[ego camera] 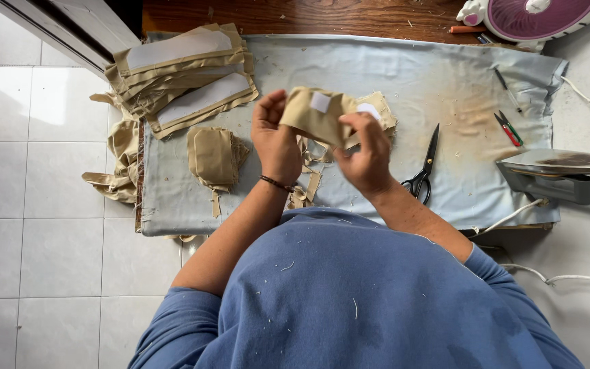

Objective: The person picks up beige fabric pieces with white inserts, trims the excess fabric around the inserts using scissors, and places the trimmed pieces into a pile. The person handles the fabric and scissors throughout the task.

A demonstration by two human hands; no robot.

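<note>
Head view | both hands' fingers pinching tan fabric piece (315,113) | grey-blue padded board (390,75) | white tiled floor (42,205)

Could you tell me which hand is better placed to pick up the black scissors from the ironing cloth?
Right hand, probably: the scissors lie just beside it, while the left hand is on the far side, and both hold the tan fabric piece.

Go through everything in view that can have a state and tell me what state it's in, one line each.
Left hand: gripping the tan fabric piece.
Right hand: pinching the same piece.
Tan fabric piece: folded, held above the cloth.
Scissors: closed, lying flat.
Iron: resting at the right edge, cord attached.
Small snips: lying flat, unused.
Long fabric strips: stacked.
Grey cloth: spread out, scorch-stained.
</note>
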